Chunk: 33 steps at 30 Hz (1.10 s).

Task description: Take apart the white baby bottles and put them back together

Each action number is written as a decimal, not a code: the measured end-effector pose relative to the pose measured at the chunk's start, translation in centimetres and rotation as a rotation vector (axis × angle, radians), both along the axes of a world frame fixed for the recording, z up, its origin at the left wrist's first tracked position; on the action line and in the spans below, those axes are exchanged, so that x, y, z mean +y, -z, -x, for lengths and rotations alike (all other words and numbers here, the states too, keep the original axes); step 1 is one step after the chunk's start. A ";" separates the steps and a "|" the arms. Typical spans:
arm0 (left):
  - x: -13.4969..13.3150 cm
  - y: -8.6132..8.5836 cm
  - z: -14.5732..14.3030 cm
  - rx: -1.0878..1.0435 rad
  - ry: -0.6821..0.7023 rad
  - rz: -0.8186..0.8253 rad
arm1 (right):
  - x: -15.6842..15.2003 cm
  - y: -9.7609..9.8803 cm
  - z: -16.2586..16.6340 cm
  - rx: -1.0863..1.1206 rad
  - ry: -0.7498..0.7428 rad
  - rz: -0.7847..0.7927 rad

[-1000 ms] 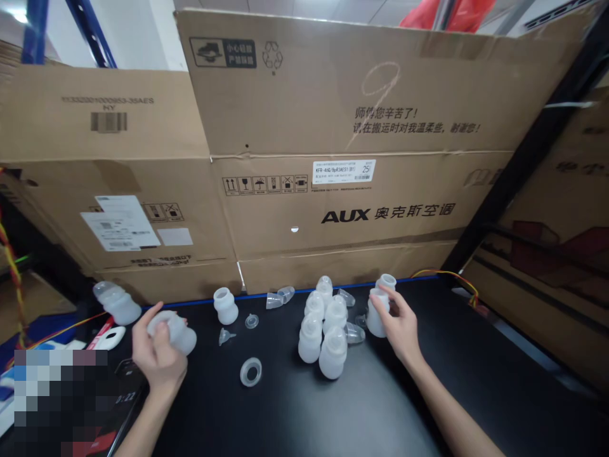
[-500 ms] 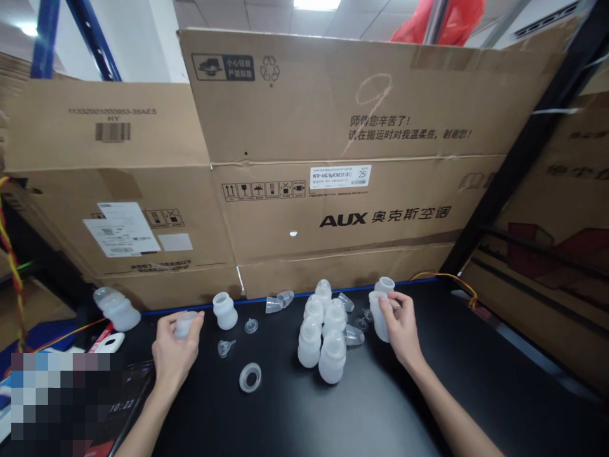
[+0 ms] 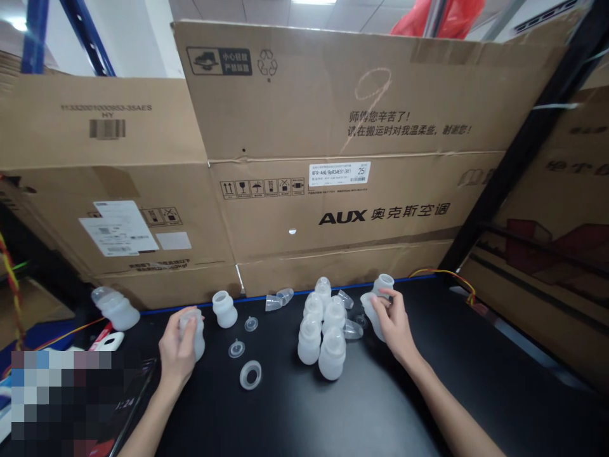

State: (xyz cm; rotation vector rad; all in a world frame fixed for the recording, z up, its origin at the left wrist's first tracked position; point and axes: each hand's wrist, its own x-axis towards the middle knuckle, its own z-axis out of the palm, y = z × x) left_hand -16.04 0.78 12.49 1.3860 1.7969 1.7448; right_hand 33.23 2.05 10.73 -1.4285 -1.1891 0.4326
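Note:
My left hand [image 3: 178,346] is closed around a small translucent white baby bottle [image 3: 198,339] above the left part of the black table. On the right, my right hand [image 3: 394,320] grips another white bottle [image 3: 372,312], which leans to the left. Just behind it stands an open-necked bottle [image 3: 385,282]. One more open bottle [image 3: 224,310] stands to the right of my left hand. Near it lie two small clear nipple-like discs, a far one [image 3: 251,324] and a nearer one [image 3: 236,348]. A translucent collar ring [image 3: 258,376] lies closest to me.
Several assembled bottles [image 3: 332,355] form a cluster mid-table. Clear caps [image 3: 273,302] lie behind and beside it. A capped bottle [image 3: 121,314] is tilted at the far left, near a dark-screened device [image 3: 136,387]. A cardboard wall [image 3: 276,251] closes off the back.
The bottle in my left hand has turned so its side shows. The nearer clear disc has tipped from tilted to flat and shifted right. My right hand and its bottle have moved slightly left.

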 end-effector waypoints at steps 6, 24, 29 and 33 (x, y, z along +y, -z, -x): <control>0.3 0.1 -0.3 -0.012 -0.063 -0.042 | -0.2 -0.2 -0.3 -0.052 0.026 0.052; -1.5 0.1 -3.6 0.392 0.113 -0.151 | 0.0 -0.1 -0.9 -0.102 0.012 0.106; -1.8 0.6 -2.5 0.496 0.294 -0.179 | 0.2 0.2 -1.0 -0.113 -0.035 0.096; -2.0 0.2 -3.5 0.516 0.228 -0.213 | 0.3 0.2 -0.9 -0.112 -0.054 0.107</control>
